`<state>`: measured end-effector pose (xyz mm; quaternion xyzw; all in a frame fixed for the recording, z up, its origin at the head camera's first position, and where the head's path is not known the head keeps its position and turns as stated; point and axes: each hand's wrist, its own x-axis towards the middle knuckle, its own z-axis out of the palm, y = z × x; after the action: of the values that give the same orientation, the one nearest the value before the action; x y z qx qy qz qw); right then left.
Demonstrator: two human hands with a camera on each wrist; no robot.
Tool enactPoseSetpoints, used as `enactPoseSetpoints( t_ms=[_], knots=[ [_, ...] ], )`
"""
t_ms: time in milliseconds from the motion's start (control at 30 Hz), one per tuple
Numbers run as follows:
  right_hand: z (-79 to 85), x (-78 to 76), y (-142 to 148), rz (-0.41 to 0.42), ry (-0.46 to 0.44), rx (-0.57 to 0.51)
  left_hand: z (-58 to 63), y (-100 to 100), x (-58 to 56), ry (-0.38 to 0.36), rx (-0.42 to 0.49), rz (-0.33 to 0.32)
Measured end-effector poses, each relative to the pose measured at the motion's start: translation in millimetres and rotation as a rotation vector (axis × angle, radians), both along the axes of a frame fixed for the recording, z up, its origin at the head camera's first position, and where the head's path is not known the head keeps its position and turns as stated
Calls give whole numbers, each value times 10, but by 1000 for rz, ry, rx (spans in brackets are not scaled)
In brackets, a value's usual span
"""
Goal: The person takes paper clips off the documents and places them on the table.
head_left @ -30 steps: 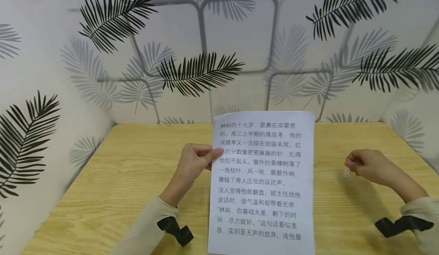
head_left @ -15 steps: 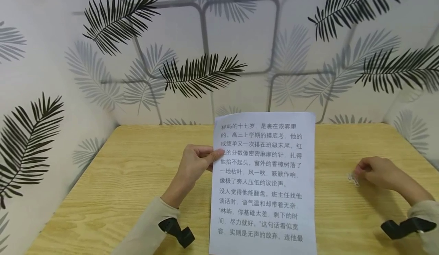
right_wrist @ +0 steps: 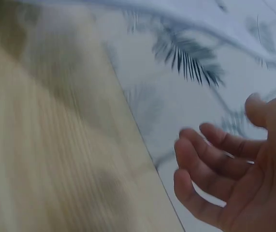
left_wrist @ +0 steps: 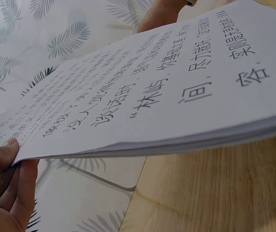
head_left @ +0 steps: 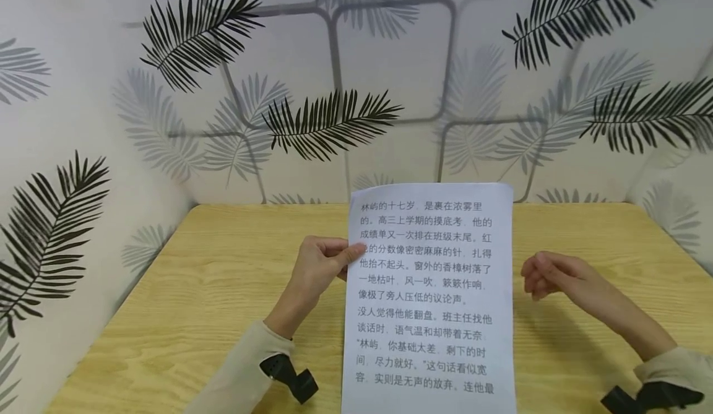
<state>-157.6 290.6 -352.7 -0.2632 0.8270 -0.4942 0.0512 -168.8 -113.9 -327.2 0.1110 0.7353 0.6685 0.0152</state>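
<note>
An upright stack of printed paper sheets (head_left: 429, 315) stands in the middle of the head view, its top face covered with lines of Chinese text. My left hand (head_left: 323, 262) pinches the stack's left edge, thumb on the printed front and fingers behind. In the left wrist view, the layered edges of the sheets (left_wrist: 200, 140) show along the near side. Just right of the stack, my right hand (head_left: 557, 278) is raised with loosely bent fingers and nothing between them. The right wrist view shows that hand's palm and parted fingers (right_wrist: 205, 169) bare.
A light wood-grain table (head_left: 223, 290) lies beneath both hands. Behind it rises a pale wall (head_left: 384, 55) with a leaf pattern. Black camera mounts (head_left: 289, 377) are strapped on both sleeves.
My right hand first lowered small white looped pieces toward the table, then came away from them leftward to the stack, its fingers loosening. My left hand keeps its pinch on the sheets.
</note>
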Motion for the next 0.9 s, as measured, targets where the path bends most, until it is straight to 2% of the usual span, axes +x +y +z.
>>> enactPoseSetpoints(
  t_ms=[100,167,200,300,400,500,700,800,900],
  knots=[
    [21,104,-199,182,-72,-142,-3,1,-6,-7,9,5],
    [39,178,-311,213,-70,-149,-8,1,-13,-13,13,18],
    [45,214,-362,201,-56,-134,-9,1,-15,-18,14,27],
    [48,302,-483,124,-15,-87,-19,0,-23,-33,10,48],
    [23,342,-543,53,-12,-73,-42,-5,-37,-66,-6,48],
    [-20,350,-556,-31,-42,-74,-97,-4,-61,-136,-35,-16],
    [-164,354,-546,-281,-175,-57,-189,-2,-87,-266,-101,-204],
    [-244,368,-553,-358,-250,-85,-225,-7,-88,-296,-118,-250],
    [-287,386,-568,-395,-306,-137,-280,-20,-89,-314,-134,-275]
  ],
)
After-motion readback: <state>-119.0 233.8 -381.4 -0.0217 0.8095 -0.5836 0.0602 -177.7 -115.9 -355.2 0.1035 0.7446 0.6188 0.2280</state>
